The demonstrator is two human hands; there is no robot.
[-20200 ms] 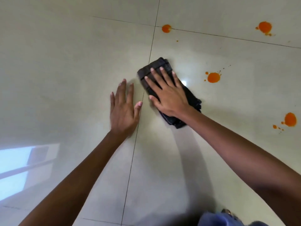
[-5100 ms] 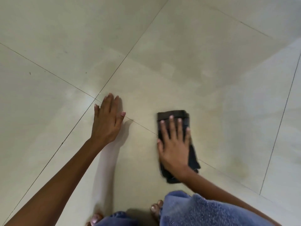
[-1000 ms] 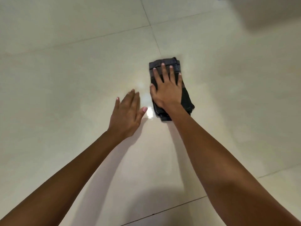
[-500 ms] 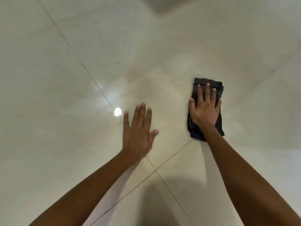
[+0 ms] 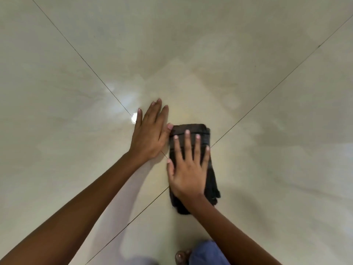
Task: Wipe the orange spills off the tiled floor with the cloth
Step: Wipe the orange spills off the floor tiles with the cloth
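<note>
Head view: the folded dark grey cloth (image 5: 191,142) lies flat on the glossy beige tiled floor (image 5: 248,64), over the point where 2 thin grout lines (image 5: 267,92) cross. The right hand (image 5: 188,169) presses on it, palm down, fingers spread, gripping nothing. The left hand (image 5: 150,134) rests flat on the tile, fingers extended, thumb touching the cloth's left edge. Bare toes (image 5: 181,257) and blue fabric (image 5: 206,253) show at bottom.

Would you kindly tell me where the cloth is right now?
The dark cloth lies centre-right on the tiled floor, pressed flat under the right hand, beside the left hand.
</note>
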